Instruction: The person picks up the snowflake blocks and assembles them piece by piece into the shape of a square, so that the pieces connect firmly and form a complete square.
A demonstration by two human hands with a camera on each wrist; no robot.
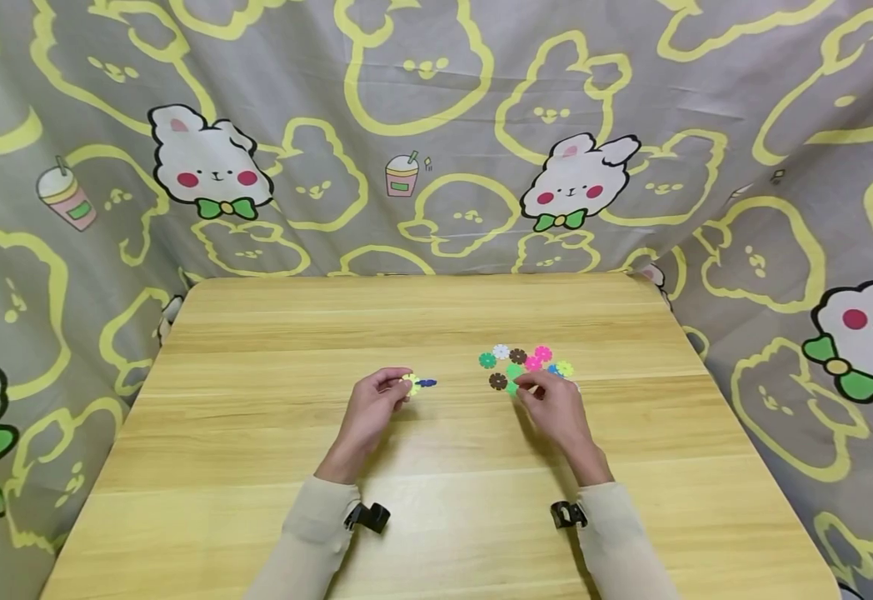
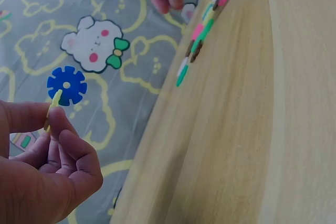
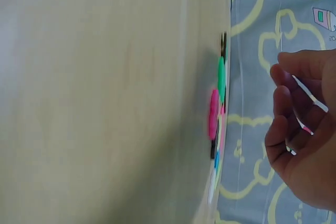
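- Head: the left hand (image 1: 376,404) holds the yellow notched disc (image 1: 411,384) above the bench (image 1: 316,321), probably by its rim to leave the joined blue notched disc (image 1: 427,383) free; the right hand (image 1: 559,410) is over loose notched discs (image 1: 518,356).
- Left wrist: grip clamped on yellow, edge-on; blue shows round, toothed, pale-centred.
- Right wrist: grip loosely bent, tips close, nothing visible between.

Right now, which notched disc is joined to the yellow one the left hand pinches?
The dark blue disc; the remaining discs are clustered by the right hand.
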